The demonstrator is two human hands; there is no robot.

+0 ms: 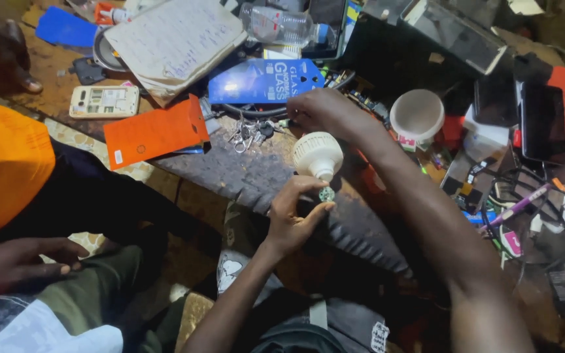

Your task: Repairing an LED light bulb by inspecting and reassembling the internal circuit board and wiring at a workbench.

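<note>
My left hand [293,214] pinches the metal screw base of a white ribbed bulb housing [318,155] and holds it upright above the dark bench edge [243,173]. My right hand [327,111] reaches over the bulb to the bench, fingers curled down next to a bunch of keys [246,134] and under a blue packet [264,81]. Whatever is under its fingertips is hidden. A white dome cover [417,114] lies open side up to the right of that arm.
Another person sits at the left in an orange garment [4,163], one hand [21,261] on a knee. The bench holds an orange card [155,131], a notebook [178,39], a plastic bottle [282,25], a pale handset [104,101], a dark phone [544,121], cables and a purple pen [521,204].
</note>
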